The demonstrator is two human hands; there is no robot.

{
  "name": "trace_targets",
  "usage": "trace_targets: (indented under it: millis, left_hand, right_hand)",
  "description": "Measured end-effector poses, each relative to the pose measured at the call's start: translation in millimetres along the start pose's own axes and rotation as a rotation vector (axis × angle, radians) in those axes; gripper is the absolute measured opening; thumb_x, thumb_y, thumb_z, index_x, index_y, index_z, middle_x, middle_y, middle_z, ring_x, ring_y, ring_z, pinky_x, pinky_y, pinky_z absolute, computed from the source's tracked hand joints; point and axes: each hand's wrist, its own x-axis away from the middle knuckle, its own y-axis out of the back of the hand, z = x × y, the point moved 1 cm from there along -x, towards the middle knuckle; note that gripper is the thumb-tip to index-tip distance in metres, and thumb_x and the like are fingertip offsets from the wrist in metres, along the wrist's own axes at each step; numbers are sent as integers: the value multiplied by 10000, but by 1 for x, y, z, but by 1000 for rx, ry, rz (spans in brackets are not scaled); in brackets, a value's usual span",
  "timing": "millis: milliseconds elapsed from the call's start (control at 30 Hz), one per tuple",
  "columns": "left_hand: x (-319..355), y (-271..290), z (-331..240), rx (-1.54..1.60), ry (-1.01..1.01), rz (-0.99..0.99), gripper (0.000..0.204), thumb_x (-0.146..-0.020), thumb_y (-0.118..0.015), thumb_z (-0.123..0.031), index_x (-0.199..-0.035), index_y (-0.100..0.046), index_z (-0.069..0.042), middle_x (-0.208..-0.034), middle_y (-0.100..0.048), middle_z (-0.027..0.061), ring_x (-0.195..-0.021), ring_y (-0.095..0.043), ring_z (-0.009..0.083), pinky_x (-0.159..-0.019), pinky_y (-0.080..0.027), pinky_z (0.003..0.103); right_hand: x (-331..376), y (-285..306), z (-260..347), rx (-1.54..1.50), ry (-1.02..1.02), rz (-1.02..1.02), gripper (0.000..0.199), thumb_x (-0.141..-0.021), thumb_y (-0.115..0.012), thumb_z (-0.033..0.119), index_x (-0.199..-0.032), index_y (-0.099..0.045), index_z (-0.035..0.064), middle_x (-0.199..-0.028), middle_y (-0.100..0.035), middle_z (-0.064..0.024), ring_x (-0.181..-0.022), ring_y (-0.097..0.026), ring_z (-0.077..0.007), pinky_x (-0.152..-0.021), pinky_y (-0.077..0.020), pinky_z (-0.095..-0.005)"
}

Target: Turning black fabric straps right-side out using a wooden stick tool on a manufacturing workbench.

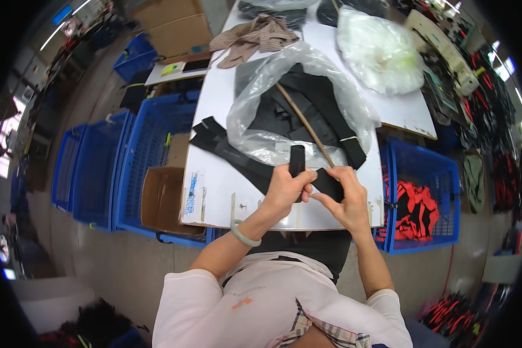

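Near the front edge of the white table, my left hand (285, 188) is closed around a black fabric strip (297, 159), whose flat end sticks up above the fist. Beside it, my right hand (348, 200) pinches a black fabric piece (329, 184) between thumb and fingers. A thin wooden stick (303, 119) slants down to the right hand's fingertips; whether they grip it cannot be told. Behind both hands lies an opened clear plastic bag (246, 113) with black fabric pieces (290, 110) in it. More black strips (229, 152) lie left of the bag.
The white table (214, 203) has a striped cloth (258, 37) and a stuffed plastic bag (380, 52) farther back. Blue crates (124, 168) stand left, one with a cardboard box (165, 200). At right, another blue crate (426, 240) holds red-and-black pieces (412, 211), below a sewing machine (446, 52).
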Motion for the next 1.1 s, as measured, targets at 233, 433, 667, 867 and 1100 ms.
trace_targets:
  millis: [233, 433, 667, 867, 1100]
  left_hand:
    - [5, 16, 1, 455, 195, 92, 97, -859, -603, -91, -846, -545, -14, -669, -530, 54, -598, -542, 150, -706, -513, 344]
    - [9, 22, -10, 957, 186, -7, 242, -908, -568, -147, -964, -440, 51, -911, -554, 149, -926, -573, 253, -1000, -445, 440]
    - [10, 14, -8, 894, 177, -101, 194, -914, -554, -143, -940, -465, 28, -1090, -566, 268, -1115, -530, 349, -993, -449, 439]
    - [12, 13, -8, 814, 45, -118, 300, -928, -525, -136, -1089, -396, 82, -1131, -550, 277, -1128, -523, 348, -1015, -427, 418]
    - [11, 10, -14, 751, -37, -180, 191, -923, -519, -74, -985, -417, 75, -1083, -543, 282, -1083, -560, 329, -999, -448, 434]
  right_hand:
    - [0, -11, 4, 40, 157, -241, 219, -668, -742, 7, -871, -659, -13, -845, -653, -133, -755, -645, -258, -638, -512, -320]
    - [3, -10, 29, -90, 99, -238, 143, -675, -705, -54, -798, -642, -14, -763, -633, -103, -652, -611, -198, -570, -464, -263]
    - [-3, -28, 36, -65, 77, -333, 129, -675, -691, -39, -774, -615, -7, -728, -621, -103, -635, -618, -236, -537, -481, -308]
    - [1, -38, 38, -91, 83, -322, 128, -693, -692, -51, -795, -627, -12, -735, -622, -105, -606, -600, -199, -529, -457, -263]
    - [1, -30, 34, -30, 57, -394, 140, -684, -692, -51, -789, -607, -15, -732, -610, -101, -611, -597, -204, -527, -455, -276]
